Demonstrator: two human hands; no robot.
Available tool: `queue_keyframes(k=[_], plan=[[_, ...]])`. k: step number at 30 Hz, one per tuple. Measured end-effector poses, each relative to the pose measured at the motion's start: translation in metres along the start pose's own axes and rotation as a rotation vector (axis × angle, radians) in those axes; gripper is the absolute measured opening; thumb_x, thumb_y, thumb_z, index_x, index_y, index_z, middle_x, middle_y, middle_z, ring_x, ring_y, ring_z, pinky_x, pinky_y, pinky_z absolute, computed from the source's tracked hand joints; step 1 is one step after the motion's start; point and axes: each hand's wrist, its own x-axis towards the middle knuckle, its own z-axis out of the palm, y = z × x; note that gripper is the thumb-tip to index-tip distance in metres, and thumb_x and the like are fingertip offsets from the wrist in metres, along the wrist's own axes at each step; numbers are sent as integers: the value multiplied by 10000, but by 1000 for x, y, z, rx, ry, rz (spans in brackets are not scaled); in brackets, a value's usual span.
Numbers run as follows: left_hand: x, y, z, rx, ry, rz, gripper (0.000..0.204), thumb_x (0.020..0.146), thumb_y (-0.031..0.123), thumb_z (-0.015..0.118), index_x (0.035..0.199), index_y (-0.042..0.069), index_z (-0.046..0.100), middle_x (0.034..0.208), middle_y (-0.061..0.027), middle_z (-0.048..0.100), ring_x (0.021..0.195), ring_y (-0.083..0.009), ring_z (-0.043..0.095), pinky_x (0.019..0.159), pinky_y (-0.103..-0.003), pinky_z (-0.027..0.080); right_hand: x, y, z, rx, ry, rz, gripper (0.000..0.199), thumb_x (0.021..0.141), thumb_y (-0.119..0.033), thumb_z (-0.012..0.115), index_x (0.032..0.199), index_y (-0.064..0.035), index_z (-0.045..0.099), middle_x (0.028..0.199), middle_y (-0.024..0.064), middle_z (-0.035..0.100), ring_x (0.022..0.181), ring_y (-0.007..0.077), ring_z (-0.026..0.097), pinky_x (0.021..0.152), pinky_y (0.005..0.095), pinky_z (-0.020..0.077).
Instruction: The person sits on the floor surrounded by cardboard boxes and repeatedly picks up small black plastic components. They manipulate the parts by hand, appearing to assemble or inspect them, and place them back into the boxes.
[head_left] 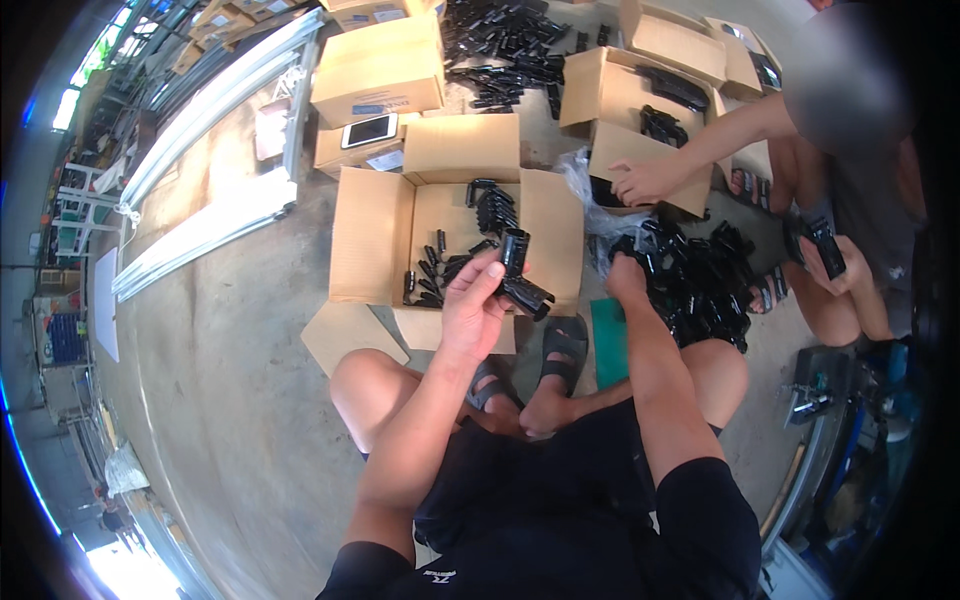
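Observation:
My left hand (474, 312) is closed on a glossy black pipe joint (516, 262), bent at an angle with open, half-round ends, gripped between thumb and fingers. It is held up over the near side of an open cardboard box (372, 235). Inside that box, similar black joints (495, 210) stand in a row at the back right, with others lying loose. My right hand (627, 279) reaches to the left edge of a heap of black joints (700, 285) on the floor. Its fingers are curled in, and their tips are hidden.
A co-worker's hand (645, 184) rests at another open box (610, 95) on the right; the other hand (848, 275) holds a black part. Clear plastic (590, 190) lies between. A white tablet (370, 131) sits on a carton. More black parts (505, 45) cover the floor behind.

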Motion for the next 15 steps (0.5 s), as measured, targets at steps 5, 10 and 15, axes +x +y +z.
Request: queue_keyframes(k=[5, 10, 15], plan=[[9, -1, 4, -12, 19, -16, 274, 1018, 131, 627, 1252, -9, 650, 1152, -162, 722, 1068, -215, 712, 858, -348, 626, 9, 15, 16, 39, 200, -19, 206, 882, -78, 591, 1030, 15, 700, 1094, 279, 709, 1048, 446, 690, 922, 510, 553], [18, -1, -1, -20, 9, 7, 216, 1024, 121, 617, 1198, 5, 669, 1145, -176, 726, 1036, -205, 717, 831, -325, 625, 17, 20, 9, 142, 149, 139, 199, 897, -148, 648, 988, 10, 730, 1045, 259, 726, 1006, 448, 694, 916, 496, 550], [21, 0, 10, 1, 50, 39, 274, 1010, 127, 653, 1253, 1, 663, 1122, -116, 737, 1019, -177, 715, 753, -278, 583, 12, 9, -8, 331, 260, 60, 205, 918, -185, 659, 961, -9, 757, 1009, 245, 736, 967, 441, 699, 852, 507, 553]])
